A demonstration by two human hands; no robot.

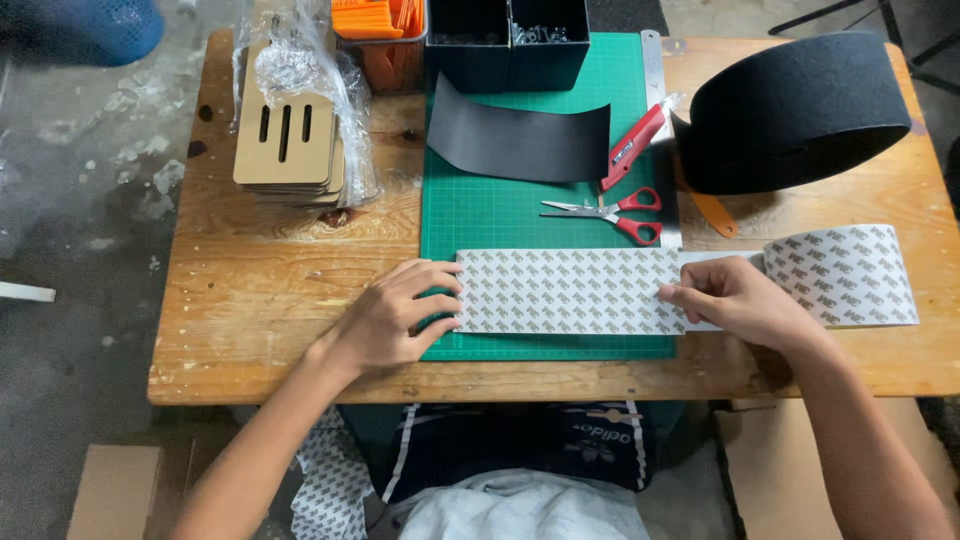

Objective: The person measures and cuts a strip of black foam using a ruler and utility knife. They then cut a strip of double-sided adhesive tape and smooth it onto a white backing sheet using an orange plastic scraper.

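A strip of white patterned adhesive sheet [565, 290] lies flat across the green cutting mat [500, 205], unrolled from a roll [848, 272] at the right. My left hand [400, 315] presses the strip's left end with spread fingertips. My right hand [735, 300] pinches the strip near its right part, next to the roll. A curved black felt piece [520, 140] lies farther back on the mat.
Red-handled scissors [615, 212] and a red utility knife [632, 145] lie near the mat's right edge. A big black felt roll [795, 110] stands at back right. Stacked wooden pieces in plastic [290, 140] sit at left, black bins [505, 40] at the back.
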